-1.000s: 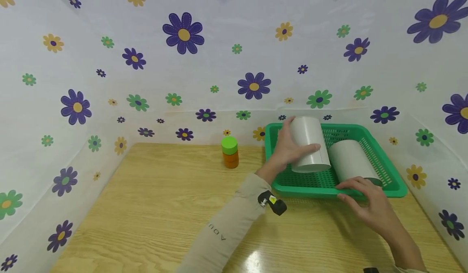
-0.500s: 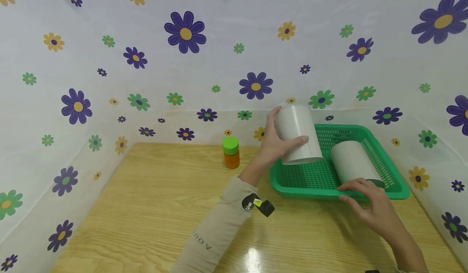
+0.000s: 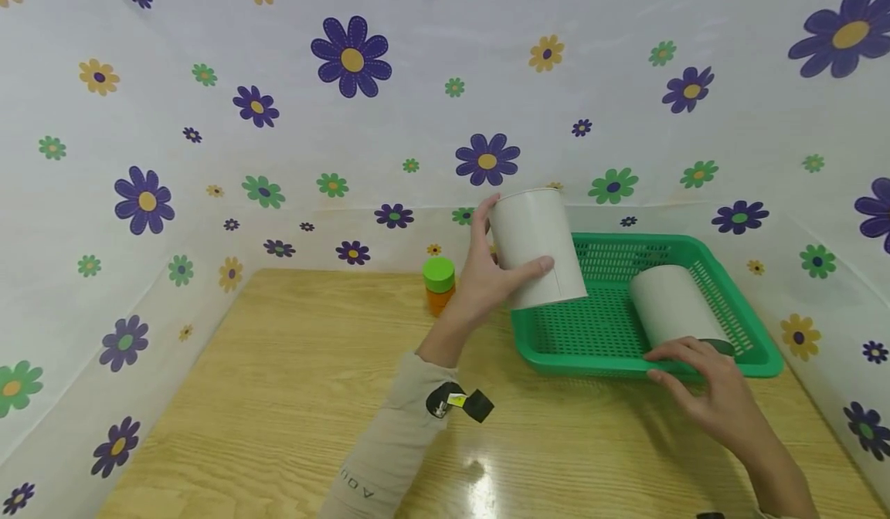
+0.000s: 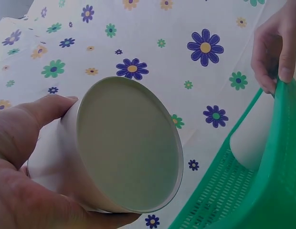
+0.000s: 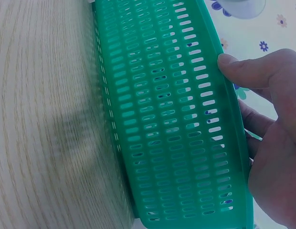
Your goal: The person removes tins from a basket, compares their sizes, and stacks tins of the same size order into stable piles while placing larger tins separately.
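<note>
My left hand point(image 3: 483, 272) grips a white cylindrical can point(image 3: 538, 241) around its side, thumb across the front. The can is tilted, held up at the left end of the green plastic basket point(image 3: 570, 364). In the left wrist view the flat round end of the can point(image 4: 131, 148) faces the camera. My right hand point(image 3: 709, 384) pinches the basket's front rim; the right wrist view shows the thumb point(image 5: 234, 67) on the rim and other fingers behind it. A second white can point(image 3: 674, 306) lies on its side in the basket's right part, its near end partly behind the right hand.
A small orange jar with a green lid point(image 3: 439, 276) stands on the wooden table point(image 3: 299, 364), left of the basket and partly behind the left hand. A white flower-print sheet point(image 3: 417, 117) walls the table at the back and both sides.
My left hand has lifted the white can up and leftward from over the basket, toward the jar. The right hand stays at the front rim, and the second can has not moved.
</note>
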`<state>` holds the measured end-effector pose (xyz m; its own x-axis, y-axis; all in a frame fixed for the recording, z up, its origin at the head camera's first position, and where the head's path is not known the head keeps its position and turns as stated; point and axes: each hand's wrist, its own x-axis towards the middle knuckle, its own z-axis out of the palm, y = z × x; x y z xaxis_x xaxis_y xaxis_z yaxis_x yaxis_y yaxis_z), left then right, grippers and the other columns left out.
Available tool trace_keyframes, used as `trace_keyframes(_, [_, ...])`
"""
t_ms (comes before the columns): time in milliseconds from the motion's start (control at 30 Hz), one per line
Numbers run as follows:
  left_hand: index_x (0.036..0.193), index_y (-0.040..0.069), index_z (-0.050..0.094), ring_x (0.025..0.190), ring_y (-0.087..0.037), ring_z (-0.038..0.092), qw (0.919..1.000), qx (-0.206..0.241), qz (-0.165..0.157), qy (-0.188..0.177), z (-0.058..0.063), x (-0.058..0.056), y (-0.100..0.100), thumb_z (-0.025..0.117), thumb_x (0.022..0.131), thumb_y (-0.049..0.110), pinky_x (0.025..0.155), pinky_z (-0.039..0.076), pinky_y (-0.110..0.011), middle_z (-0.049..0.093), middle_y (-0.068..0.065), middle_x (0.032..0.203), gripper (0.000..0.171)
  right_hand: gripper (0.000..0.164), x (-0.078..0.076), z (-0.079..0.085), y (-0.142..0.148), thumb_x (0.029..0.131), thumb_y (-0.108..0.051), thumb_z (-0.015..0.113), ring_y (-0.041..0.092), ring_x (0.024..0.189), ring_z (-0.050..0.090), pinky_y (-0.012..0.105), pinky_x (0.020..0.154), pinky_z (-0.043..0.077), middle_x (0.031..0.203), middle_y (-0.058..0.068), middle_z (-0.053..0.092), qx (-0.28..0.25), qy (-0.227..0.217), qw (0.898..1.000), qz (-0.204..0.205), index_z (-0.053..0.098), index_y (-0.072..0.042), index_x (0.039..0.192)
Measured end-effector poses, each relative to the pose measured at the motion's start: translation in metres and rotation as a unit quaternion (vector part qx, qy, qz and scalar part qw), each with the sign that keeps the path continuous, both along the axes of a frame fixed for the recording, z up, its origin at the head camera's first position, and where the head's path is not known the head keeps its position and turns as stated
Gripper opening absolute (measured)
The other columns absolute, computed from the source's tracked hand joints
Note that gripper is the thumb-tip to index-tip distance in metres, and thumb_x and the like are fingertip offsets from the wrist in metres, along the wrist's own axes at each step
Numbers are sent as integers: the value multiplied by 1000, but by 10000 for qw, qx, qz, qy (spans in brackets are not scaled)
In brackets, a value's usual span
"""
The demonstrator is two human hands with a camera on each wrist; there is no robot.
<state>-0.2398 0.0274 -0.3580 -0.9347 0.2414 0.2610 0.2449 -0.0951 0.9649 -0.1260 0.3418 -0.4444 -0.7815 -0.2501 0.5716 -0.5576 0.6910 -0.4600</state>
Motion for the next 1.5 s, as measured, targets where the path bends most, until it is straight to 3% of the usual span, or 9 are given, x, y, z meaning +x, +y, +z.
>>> trace_keyframes(100, [157, 48, 17, 120, -40, 55, 9998, 8, 149, 110, -1, 2, -9, 85, 84, 22, 83, 59, -50, 17, 4, 165, 104, 43, 1, 1, 0, 73, 11, 84, -7, 105, 52, 20, 88, 39, 105, -6, 68, -9, -26, 10000, -50, 75, -19, 102])
trace_keyframes(233, [157, 49, 17, 122, -42, 54, 9988, -47, 379, 318, -1, 5, -22, 86, 83, 22, 83, 59, -50, 14, 3, 167, 104, 40, 3, 1, -1, 76, 8, 83, -6, 106, 50, 41, 86, 38, 105, -7, 67, -105, -213, 9996, -117, 75, -20, 103])
trace_keyframes(333, [158, 45, 16, 123, -43, 53, 9972, -71, 526, 530, 0, 8, -33, 86, 82, 22, 82, 59, -51, 12, 1, 168, 107, 38, 4, 1, -1, 78, 7, 83, -5, 107, 49, 50, 82, 35, 106, -7, 66, -173, -307, 9993, -133, 75, -20, 104])
trace_keyframes(467, [159, 42, 16, 125, -42, 51, 9938, -63, 774, 799, 1, 11, -50, 86, 82, 21, 84, 59, -54, 11, 0, 169, 106, 39, 4, 2, -1, 77, 7, 83, -5, 107, 49, 47, 83, 34, 106, -6, 67, -145, -272, 9994, -145, 75, -20, 104])
trace_keyframes(667, [157, 47, 16, 129, -41, 49, 9894, -82, 1045, 1004, 3, 9, -76, 85, 84, 19, 87, 57, -57, 12, 1, 167, 104, 42, 4, 2, 0, 75, 11, 83, -5, 106, 51, 36, 85, 36, 106, -5, 67, -132, -140, 9998, -103, 75, -19, 104])
trace_keyframes(933, [159, 41, 15, 133, -43, 46, 9805, 36, 1420, 1355, -8, 7, -123, 85, 83, 11, 91, 53, -63, 8, 3, 168, 107, 43, 3, 2, -1, 75, 11, 82, -6, 107, 51, 42, 84, 33, 107, -5, 67, -167, -206, 9996, -45, 75, -20, 104])
trace_keyframes(1133, [161, 25, 12, 131, -44, 45, 9711, 186, 1747, 1615, -17, 6, -153, 82, 82, -1, 94, 49, -69, 12, -2, 167, 109, 40, 4, 1, -1, 77, 8, 82, -7, 108, 50, 48, 83, 33, 108, -6, 66, -210, -345, 9991, -86, 75, -21, 105])
trace_keyframes(1400, [160, 18, 14, 132, -47, 43, 9629, -241, 2208, 1536, -9, 23, -170, 79, 84, -3, 96, 45, -73, 11, -4, 166, 103, 40, 4, 1, -2, 77, 9, 82, -5, 107, 50, 43, 84, 34, 106, -5, 67, -192, -284, 9994, -68, 75, -19, 104])
trace_keyframes(1500, [161, 17, 13, 132, -45, 43, 9562, -457, 2416, 1587, -14, 22, -175, 79, 84, -1, 96, 45, -73, 14, -6, 165, 102, 42, 3, 2, -2, 75, 11, 82, -5, 106, 51, 38, 85, 35, 106, -4, 67, -130, -179, 9997, -43, 75, -18, 103])
